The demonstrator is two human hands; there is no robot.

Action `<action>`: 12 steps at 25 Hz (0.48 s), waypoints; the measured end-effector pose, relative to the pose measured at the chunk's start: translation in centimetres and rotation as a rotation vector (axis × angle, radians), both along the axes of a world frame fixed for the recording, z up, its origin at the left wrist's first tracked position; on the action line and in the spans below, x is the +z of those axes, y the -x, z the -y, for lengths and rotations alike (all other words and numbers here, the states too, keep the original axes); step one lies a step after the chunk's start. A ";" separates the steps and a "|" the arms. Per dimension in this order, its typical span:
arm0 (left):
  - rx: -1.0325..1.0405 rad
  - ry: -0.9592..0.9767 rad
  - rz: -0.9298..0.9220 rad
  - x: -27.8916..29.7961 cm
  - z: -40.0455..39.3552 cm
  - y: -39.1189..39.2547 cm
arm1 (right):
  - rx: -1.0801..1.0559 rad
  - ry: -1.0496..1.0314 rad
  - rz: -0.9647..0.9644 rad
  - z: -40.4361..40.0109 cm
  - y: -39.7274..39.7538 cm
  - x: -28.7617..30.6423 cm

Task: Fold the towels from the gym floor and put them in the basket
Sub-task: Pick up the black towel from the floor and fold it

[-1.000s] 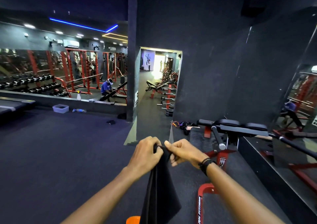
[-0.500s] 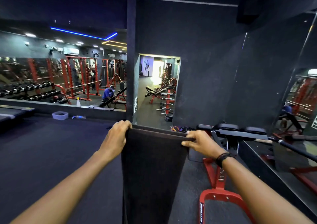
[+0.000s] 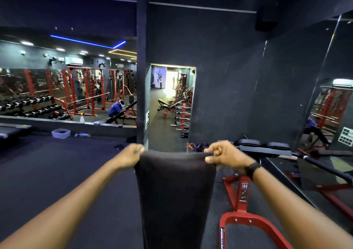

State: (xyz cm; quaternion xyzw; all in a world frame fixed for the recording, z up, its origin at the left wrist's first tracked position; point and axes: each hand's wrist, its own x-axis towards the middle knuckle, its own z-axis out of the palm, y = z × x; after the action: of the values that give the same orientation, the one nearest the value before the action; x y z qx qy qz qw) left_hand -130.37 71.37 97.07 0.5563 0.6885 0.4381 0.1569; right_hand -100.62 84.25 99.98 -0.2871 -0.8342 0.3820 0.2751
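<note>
A dark towel point(image 3: 175, 195) hangs spread out in front of me, reaching past the bottom of the view. My left hand point(image 3: 129, 154) grips its top left corner and my right hand point(image 3: 223, 154) pinches its top right corner, both arms stretched forward at about chest height. The top edge sags a little between the hands. No basket shows in this view.
A red bench frame point(image 3: 242, 210) with black pads point(image 3: 267, 145) stands at the right, next to a mirrored wall. A pale tub point(image 3: 60, 133) and a bottle point(image 3: 82, 134) lie on the dark floor at far left. A doorway point(image 3: 172, 103) opens ahead.
My hands moved apart from one bunched grip and spread the towel wide. Since half a second ago they hold it at about the same width, slightly raised.
</note>
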 end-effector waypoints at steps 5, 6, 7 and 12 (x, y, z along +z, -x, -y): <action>-0.316 -0.102 0.541 5.6 -0.6 -2.0 | 0.077 0.247 -0.289 0.5 0.0 5.7; -0.365 0.003 0.505 3.9 -0.4 -2.3 | 0.067 0.262 -0.178 0.3 0.1 3.4; -0.356 0.083 0.448 1.4 -0.2 -2.4 | 0.040 0.293 -0.119 0.2 0.1 1.0; -0.206 0.241 0.690 -4.3 0.7 -2.4 | -0.074 0.504 -0.130 0.4 -0.2 -5.3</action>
State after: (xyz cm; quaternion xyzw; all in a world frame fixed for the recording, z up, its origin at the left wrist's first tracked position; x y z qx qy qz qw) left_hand -127.93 70.71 92.81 0.4200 0.5820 0.4976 0.4871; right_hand -100.40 83.83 94.70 -0.3519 -0.6823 0.5851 0.2615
